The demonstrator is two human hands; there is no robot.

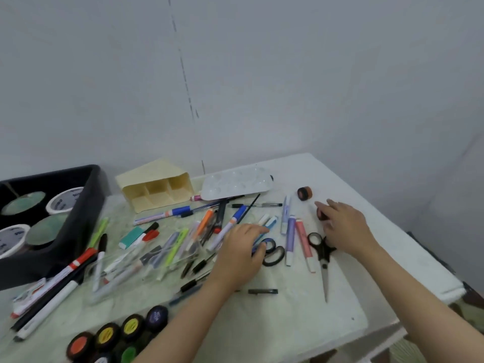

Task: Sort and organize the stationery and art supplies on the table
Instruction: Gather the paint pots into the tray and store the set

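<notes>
Pens and markers (183,231) lie scattered over the green-covered table (288,318). My left hand (241,251) reaches into the middle of them, thumb and fingers curled round the blue loop of the dark-handled scissors (275,254). My right hand (345,227) is spread flat, fingers straight, over a small dark red round thing (322,215) and just above the handles of the black scissors (323,258), whose blades point toward me. Purple and pink highlighters (290,237) lie between my hands. An orange-and-black tape roll (304,193) stands beyond my right hand.
A cream organizer (157,191) lies on its side at the back, beside a white paint palette (235,184). A black bin (78,218) with paint tubs stands at the left. Several round paint pots (117,334) sit at the near left edge. The table's right edge runs close to my right arm.
</notes>
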